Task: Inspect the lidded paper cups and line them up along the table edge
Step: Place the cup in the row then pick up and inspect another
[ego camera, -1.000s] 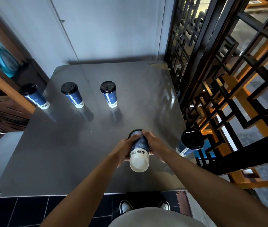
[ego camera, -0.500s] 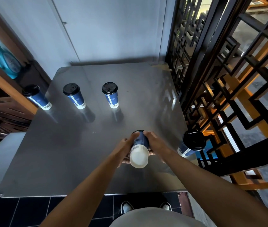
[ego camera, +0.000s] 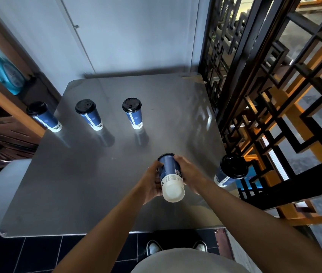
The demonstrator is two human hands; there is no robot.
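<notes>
Three upright lidded cups (ego camera: 45,116) (ego camera: 89,114) (ego camera: 133,112) stand in a row on the desk (ego camera: 61,186), left of the held cup (ego camera: 171,177). The left hand (ego camera: 152,183) and right hand (ego camera: 188,172) both grip this tilted cup, white bottom toward the camera. Right of it stands a fifth cup (ego camera: 229,172).

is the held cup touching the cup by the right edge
Apart. The head view shows the right hand and bare table between the held cup and the right-edge cup.

The tabletop (ego camera: 77,184) is smooth, shiny grey metal. The paper cups (ego camera: 134,117) have smooth black plastic lids (ego camera: 131,105).
</notes>
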